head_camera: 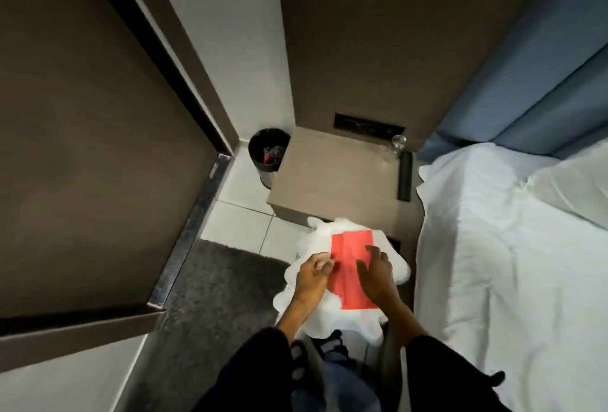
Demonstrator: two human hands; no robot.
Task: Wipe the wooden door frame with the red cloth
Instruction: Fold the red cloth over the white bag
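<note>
A red cloth (349,267), folded into a rectangle, lies flat on a heap of white linen (388,260) low in the middle of the head view. My left hand (312,278) pinches the cloth's left edge with curled fingers. My right hand (376,275) rests palm down on its right side, fingers spread. The dark brown wooden door (82,148) and its frame (210,76) fill the left side, well away from both hands.
A brown bedside table (332,178) stands behind the linen with a black cylinder (405,176) and a glass (398,143) on it. A black bin (268,155) sits in the corner. A white bed (510,263) lies right, a grey mat (217,293) left.
</note>
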